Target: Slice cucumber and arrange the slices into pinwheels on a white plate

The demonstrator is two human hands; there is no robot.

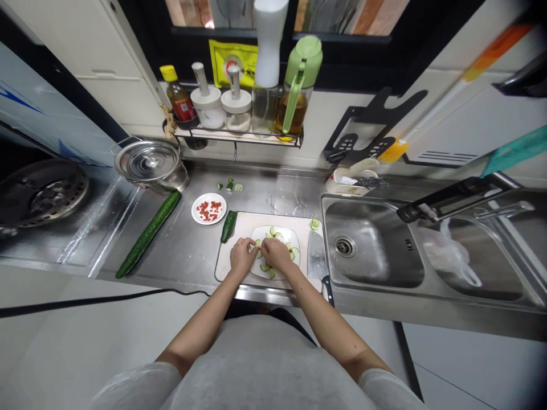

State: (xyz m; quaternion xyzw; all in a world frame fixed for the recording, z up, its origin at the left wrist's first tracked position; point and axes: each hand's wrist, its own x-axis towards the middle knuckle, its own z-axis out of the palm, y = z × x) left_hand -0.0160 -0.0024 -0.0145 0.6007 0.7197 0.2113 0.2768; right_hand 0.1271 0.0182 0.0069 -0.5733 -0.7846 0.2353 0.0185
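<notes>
A white squarish plate (282,234) lies on a pale cutting board (226,263), with thin cucumber slices (272,273) arranged on it in small groups and red bits at some of them. Over the plate's left part, my left hand (243,256) is closed, its thumb and fingertips at a cucumber slice (257,243). My right hand (276,254) is closed beside it, fingertips pointing down at the same spot; what it pinches is hidden. A cut cucumber piece (229,226) rests at the board's left edge. On the right lie a cleaver (317,256) and more slices (314,224).
A small white dish (209,209) of red pieces stands behind the board, near cucumber scraps (229,185). A whole cucumber (149,234) and a lidded steel pot (151,165) are to the left. The sink (376,245) is right; a seasoning rack (239,134) hangs above.
</notes>
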